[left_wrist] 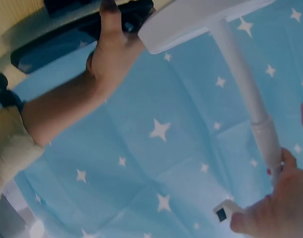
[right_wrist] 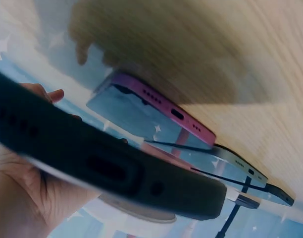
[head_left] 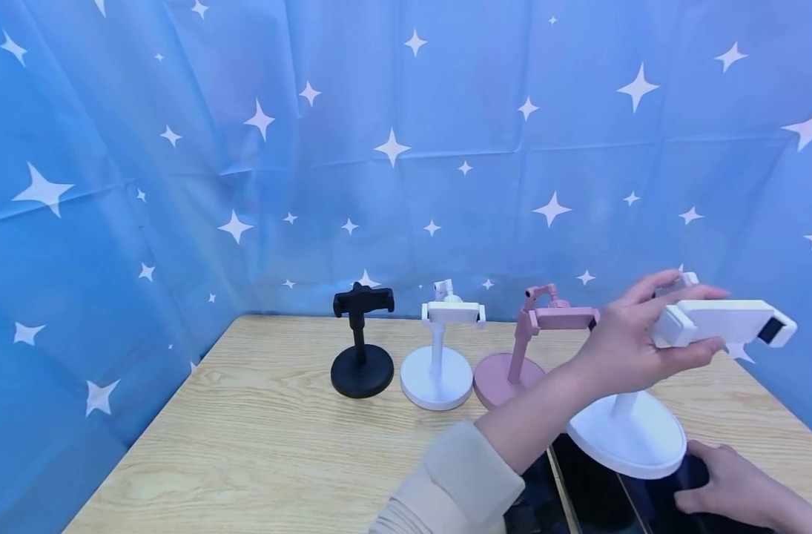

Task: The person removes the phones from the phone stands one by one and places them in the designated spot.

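My left hand (head_left: pixel 652 330) grips a white phone stand by its clamp head (head_left: pixel 733 322), holding it up at the right. The stand's round white base (head_left: pixel 629 437) hangs tilted over the phones, and its post (left_wrist: pixel 240 69) runs up to my fingers in the left wrist view. Low at the right, my right hand (head_left: pixel 733 482) holds a dark phone (head_left: pixel 675 489) between thumb and fingers. That phone's end, with its charging port, fills the near part of the right wrist view (right_wrist: pixel 107 163). Dark-screened phones (head_left: pixel 592 482) lie side by side left of it.
A black stand (head_left: pixel 362 371), a white stand (head_left: pixel 437 378) and a pink stand (head_left: pixel 506 374) stand in a row toward the table's back edge. A purple-edged phone (right_wrist: pixel 166 109) lies on the wood table (head_left: pixel 259 445). A blue star-patterned curtain (head_left: pixel 352 185) hangs behind.
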Demonstrator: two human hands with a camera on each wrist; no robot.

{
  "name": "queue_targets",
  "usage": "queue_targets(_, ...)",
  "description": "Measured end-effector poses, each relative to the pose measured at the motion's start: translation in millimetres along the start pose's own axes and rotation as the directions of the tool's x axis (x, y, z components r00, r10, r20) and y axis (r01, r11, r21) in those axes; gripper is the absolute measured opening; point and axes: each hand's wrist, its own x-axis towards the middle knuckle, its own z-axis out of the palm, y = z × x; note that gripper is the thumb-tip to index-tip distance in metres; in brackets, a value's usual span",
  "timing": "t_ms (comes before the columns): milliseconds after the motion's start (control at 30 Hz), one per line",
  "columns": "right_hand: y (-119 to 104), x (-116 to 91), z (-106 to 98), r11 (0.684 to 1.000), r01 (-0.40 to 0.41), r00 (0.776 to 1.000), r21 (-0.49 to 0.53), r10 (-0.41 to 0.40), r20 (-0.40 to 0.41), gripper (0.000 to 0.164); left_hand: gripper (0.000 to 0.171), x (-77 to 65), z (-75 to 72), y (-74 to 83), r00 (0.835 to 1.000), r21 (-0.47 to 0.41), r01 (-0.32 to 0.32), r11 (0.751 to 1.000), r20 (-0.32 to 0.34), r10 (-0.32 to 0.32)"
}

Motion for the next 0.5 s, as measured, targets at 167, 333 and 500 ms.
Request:
queue_targets(167,9,-1,-2,0.999,-0.036,0.999,-0.001,0.036,0.041,0.067,0.046,9.0,15.5,-4.0,0.998,0.100,0.015,0.995,0.063,-0.022)
queue_targets(333,8,0,-4,0.998,-0.054,0.997,0.034,0.052,0.063,0.060,0.045,14.4,26.0,-12.3,0.999,0.267,-0.043,0.963,0.040,0.034)
queue_targets(500,7,-1,-6,0.997,-0.023,0.998,0.077,0.018,0.057,0.052,0.046,16.5,33.1,-21.7,0.997,0.442,-0.080,0.893,0.023,0.078)
